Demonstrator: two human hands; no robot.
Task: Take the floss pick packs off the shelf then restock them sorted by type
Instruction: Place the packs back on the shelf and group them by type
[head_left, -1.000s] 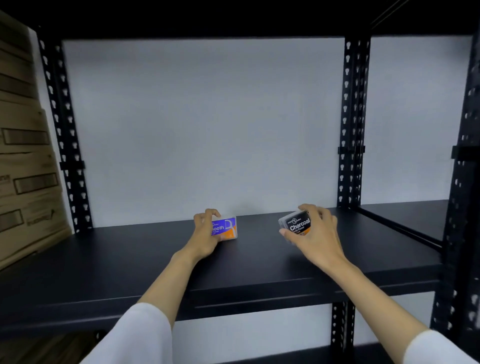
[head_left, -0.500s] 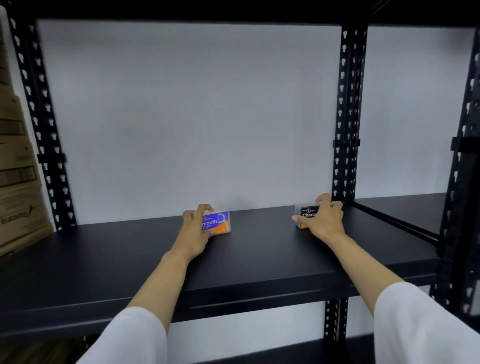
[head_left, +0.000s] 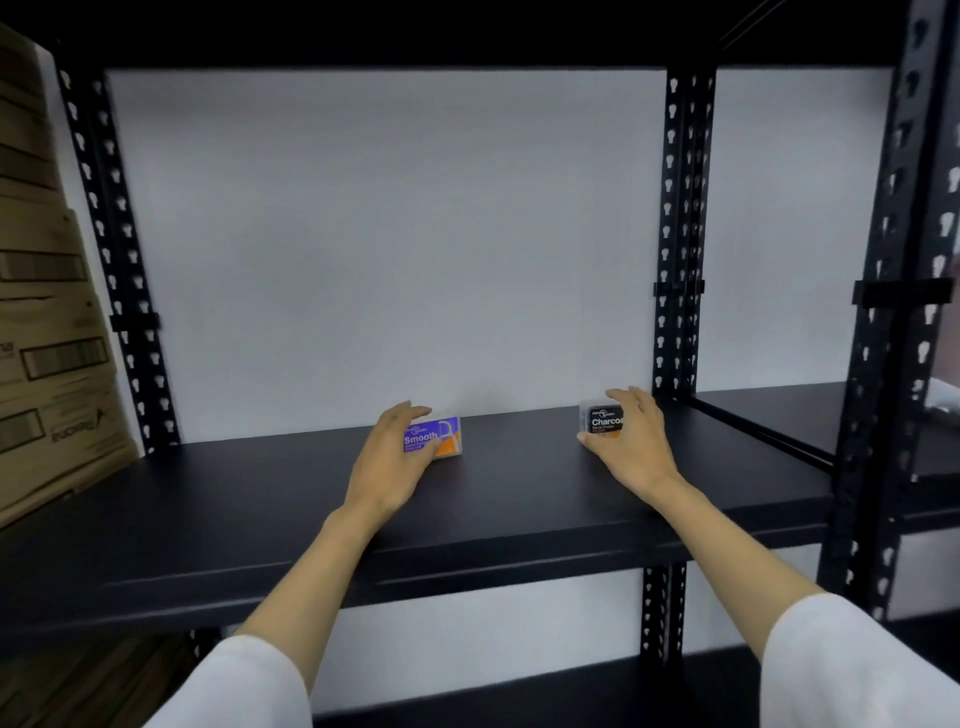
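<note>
Shelf (head_left: 260, 499): two floss packs standing upright, well apart. Left hand (head_left: 387, 462) is gripping the Smooth pack (head_left: 441, 436); right hand (head_left: 631, 441) is gripping the Charcoal pack (head_left: 600, 420).

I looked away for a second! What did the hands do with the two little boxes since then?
The right hand carried the Charcoal pack from just above the shelf back toward the wall and set it down there. The left hand kept hold of the Smooth pack, which stayed standing at the back. Both hands are still on their packs.
</note>
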